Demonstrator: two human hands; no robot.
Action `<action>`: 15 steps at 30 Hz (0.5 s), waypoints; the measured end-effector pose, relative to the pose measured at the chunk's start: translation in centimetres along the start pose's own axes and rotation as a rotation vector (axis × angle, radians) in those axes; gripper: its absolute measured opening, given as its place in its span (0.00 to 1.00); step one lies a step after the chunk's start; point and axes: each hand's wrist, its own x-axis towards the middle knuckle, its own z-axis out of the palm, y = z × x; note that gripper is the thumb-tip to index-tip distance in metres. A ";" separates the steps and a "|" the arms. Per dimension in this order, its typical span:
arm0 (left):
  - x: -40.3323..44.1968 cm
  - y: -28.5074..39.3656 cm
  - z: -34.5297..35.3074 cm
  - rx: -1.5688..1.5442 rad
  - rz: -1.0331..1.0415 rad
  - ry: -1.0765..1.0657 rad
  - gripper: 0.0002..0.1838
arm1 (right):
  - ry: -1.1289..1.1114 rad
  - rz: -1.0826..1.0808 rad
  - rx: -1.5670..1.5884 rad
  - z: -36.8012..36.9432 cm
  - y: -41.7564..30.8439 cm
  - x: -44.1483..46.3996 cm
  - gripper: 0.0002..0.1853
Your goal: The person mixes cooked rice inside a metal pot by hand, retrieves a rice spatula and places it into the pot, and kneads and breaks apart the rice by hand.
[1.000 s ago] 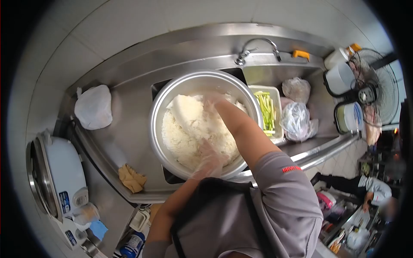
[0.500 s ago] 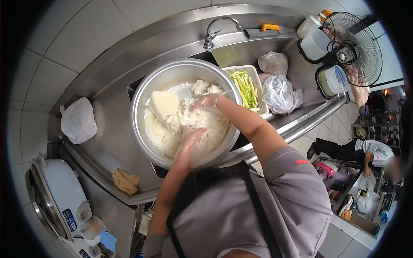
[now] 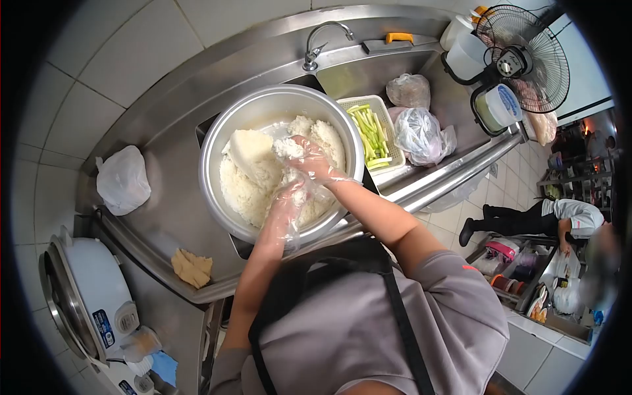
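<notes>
Rice (image 3: 243, 197) lay in the big pot (image 3: 276, 108), directly under and around your hands. Writing: none legible. Blue label (image 3: 103, 328) on the cooker (image 3: 99, 280) at your left, print too small to read; red mark (image 3: 470, 267) on your right sleeve, likewise. One tub (image 3: 498, 108) at the far right bore a blue patch, its lettering unclear.

Containers: the pot, wide and metal, held loose grains, some heaped against the far wall, and a pale, smooth-sided block (image 3: 250, 151) standing tilted at the left of your hands. Bare metal showed at the far side of the pot's floor. Just to its right, the basket (image 3: 393, 131) held cut green stalks (image 3: 370, 135). Beyond that, in the sink, sat two knotted plastic bags (image 3: 421, 135), contents not identifiable. A white bag (image 3: 124, 180) rested on the counter well to the left, a tan cloth (image 3: 191, 268) nearer you.

Hands: both wore clear plastic gloves. Your right hand (image 3: 315, 161) had its fingers curled on a clump (image 3: 288, 148) of grains, right of the block. Your left hand (image 3: 286, 204) was just beside it, nearer you, grains on the glove; whether its fingers were spread or closed, I could not tell.
</notes>
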 end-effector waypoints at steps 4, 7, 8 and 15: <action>-1.7 1.7 1.1 0.260 -0.065 0.165 0.17 | -0.026 -0.106 0.124 -0.3 2.2 1.2 0.25; -0.6 2.2 -2.0 0.215 -0.083 0.028 0.19 | -0.036 -0.082 0.048 -0.9 -1.1 0.7 0.25; -0.7 2.6 -2.3 0.334 0.044 0.054 0.19 | -0.033 -0.094 0.014 -1.0 -2.4 0.5 0.26; -0.9 4.6 -2.7 0.979 0.526 0.147 0.41 | 0.013 -0.365 -0.547 -1.7 -6.2 -1.0 0.25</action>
